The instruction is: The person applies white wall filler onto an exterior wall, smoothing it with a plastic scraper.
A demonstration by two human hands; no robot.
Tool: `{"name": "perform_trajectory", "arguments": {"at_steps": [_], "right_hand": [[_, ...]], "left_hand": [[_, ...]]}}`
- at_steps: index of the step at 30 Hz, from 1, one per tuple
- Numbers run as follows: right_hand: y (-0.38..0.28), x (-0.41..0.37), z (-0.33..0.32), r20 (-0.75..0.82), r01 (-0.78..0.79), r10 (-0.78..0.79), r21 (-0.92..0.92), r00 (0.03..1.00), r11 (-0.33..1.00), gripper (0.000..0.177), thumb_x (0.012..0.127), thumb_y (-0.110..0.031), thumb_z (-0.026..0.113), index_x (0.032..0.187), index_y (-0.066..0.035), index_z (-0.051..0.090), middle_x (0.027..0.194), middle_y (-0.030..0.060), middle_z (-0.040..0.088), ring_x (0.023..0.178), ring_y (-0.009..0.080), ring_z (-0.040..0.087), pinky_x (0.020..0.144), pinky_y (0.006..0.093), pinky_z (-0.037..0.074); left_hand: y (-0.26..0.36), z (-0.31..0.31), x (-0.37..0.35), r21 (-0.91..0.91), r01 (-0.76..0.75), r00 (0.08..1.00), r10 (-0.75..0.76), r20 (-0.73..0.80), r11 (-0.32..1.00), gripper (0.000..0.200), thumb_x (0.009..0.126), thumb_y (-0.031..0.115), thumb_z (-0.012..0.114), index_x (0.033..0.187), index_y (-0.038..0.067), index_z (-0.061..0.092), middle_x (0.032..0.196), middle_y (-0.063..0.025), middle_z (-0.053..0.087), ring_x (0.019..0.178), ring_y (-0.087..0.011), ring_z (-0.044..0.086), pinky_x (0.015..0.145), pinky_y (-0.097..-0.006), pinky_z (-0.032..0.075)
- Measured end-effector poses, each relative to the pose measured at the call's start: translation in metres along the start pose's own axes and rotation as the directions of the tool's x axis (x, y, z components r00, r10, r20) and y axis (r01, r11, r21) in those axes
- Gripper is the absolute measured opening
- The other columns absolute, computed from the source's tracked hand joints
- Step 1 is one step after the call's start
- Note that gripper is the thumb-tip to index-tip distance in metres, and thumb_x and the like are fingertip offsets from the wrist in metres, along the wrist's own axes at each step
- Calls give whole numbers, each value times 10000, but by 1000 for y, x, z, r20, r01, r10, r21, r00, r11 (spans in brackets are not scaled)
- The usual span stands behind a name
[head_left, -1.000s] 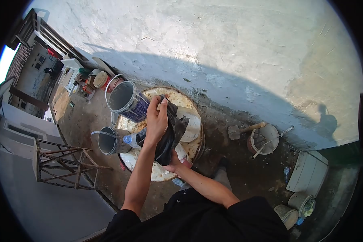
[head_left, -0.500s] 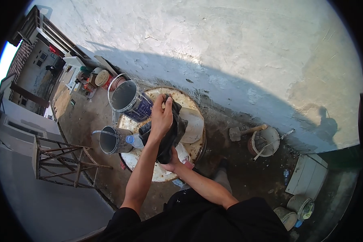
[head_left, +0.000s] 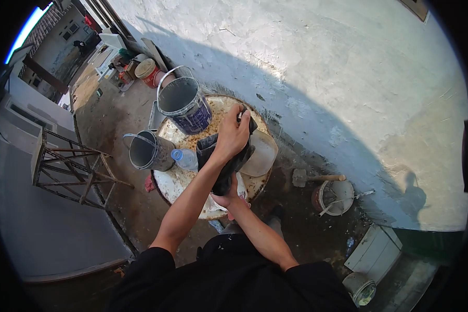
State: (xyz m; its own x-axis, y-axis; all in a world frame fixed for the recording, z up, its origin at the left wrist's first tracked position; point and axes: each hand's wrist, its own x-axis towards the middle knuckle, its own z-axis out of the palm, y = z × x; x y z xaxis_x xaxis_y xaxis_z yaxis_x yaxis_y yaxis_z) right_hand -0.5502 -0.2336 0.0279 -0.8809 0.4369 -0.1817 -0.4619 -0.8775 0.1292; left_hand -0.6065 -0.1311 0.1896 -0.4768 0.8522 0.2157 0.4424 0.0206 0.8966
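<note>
Above a round, rust-stained table top (head_left: 167, 182), I hold a limp black bag or cloth (head_left: 237, 162) in both hands. My left hand (head_left: 234, 132) pinches its upper end, fingers closed. Lower down, my right hand (head_left: 226, 195) grips the bottom end, with some fingers hidden behind it. A clear plastic bottle with a blue cap (head_left: 186, 159) lies just left of the black item. Behind the bottle stands a bucket with a purple label (head_left: 184, 105). To the right, a pale, translucent container (head_left: 260, 154) is partly covered by the black item.
A smaller grey bucket (head_left: 150, 152) is at the table's left edge. Further left is a rusty metal frame (head_left: 83, 174). On the right, a mallet (head_left: 317, 178) lies by a dirty bucket (head_left: 334, 198). A rough wall (head_left: 317, 67) runs behind.
The view has turned, so the table and buckets appear higher and the buckets further right. Both hands still hold the black item, which is now more bunched up.
</note>
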Motion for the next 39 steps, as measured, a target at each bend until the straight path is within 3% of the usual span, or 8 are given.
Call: {"name": "perform_trajectory", "arguments": {"at_steps": [2, 6, 9, 10, 15, 18, 31, 39], "right_hand": [[2, -1, 2, -66, 32, -37, -86, 997, 996, 678, 825, -600, 564, 1351, -178, 487, 1365, 23, 515, 1279, 233, 446, 1110, 439, 287], [0, 7, -9, -118, 29, -44, -131, 992, 991, 712, 796, -619, 585, 1351, -184, 487, 1370, 20, 507, 1286, 241, 433, 1112, 455, 280], [-3, 5, -11, -94, -16, 16, 4, 995, 1000, 659, 870, -566, 547, 1377, -157, 449, 1392, 37, 485, 1299, 238, 426, 1118, 426, 279], [-3, 5, -12, -117, -6, 3, -20, 993, 1000, 661, 870, -567, 547, 1379, -157, 447, 1391, 37, 485, 1295, 238, 430, 1115, 428, 282], [-3, 7, -9, -99, 38, -57, -180, 993, 983, 695, 806, -611, 583, 1341, -176, 495, 1352, 32, 516, 1282, 243, 436, 1114, 449, 285], [-6, 12, -8, -174, 32, -65, -184, 983, 982, 690, 809, -613, 582, 1337, -176, 498, 1350, 31, 518, 1282, 242, 436, 1115, 451, 281], [-8, 8, -8, -94, 58, -80, -216, 992, 975, 655, 831, -579, 590, 1318, -147, 512, 1314, 34, 551, 1251, 225, 470, 1102, 431, 301], [-13, 11, -10, -38, 63, -70, -171, 997, 983, 573, 895, -484, 567, 1323, -109, 494, 1295, 54, 569, 1185, 222, 540, 1061, 393, 369]], "left_hand": [[-3, 1, 0, 31, -51, 998, 52, -38, 998, 230, 948, 196, 503, 969, -33, 513, 771, -183, 556, 578, -231, 508, 591, -358, 433], [0, -1, 0, -16, 8, 1000, -8, -18, 1000, 256, 946, 205, 506, 1019, -39, 530, 878, -214, 586, 649, -257, 567, 648, -373, 459], [-5, -3, 2, -27, 61, 998, -62, -28, 998, 262, 945, 209, 510, 1027, -39, 534, 883, -218, 592, 664, -264, 577, 656, -379, 461], [-6, -3, 2, -19, 7, 999, -8, -47, 1000, 267, 944, 212, 513, 1029, -40, 535, 882, -216, 596, 664, -264, 579, 648, -379, 460], [-3, -8, 4, -39, 54, 998, -55, -22, 998, 266, 945, 213, 509, 1024, -40, 534, 859, -218, 597, 640, -264, 577, 634, -383, 457], [-3, -8, 4, -51, 66, 998, -67, -14, 997, 264, 946, 213, 507, 1023, -39, 531, 841, -220, 593, 618, -260, 567, 623, -385, 453], [-16, -6, 9, -87, -29, 998, 24, -63, 996, 262, 947, 218, 506, 1031, -31, 519, 838, -217, 585, 617, -257, 556, 623, -386, 447], [-9, -14, 8, -118, 52, 998, -54, -13, 992, 248, 951, 216, 506, 1009, -25, 508, 806, -182, 562, 591, -221, 516, 601, -363, 434]]}}
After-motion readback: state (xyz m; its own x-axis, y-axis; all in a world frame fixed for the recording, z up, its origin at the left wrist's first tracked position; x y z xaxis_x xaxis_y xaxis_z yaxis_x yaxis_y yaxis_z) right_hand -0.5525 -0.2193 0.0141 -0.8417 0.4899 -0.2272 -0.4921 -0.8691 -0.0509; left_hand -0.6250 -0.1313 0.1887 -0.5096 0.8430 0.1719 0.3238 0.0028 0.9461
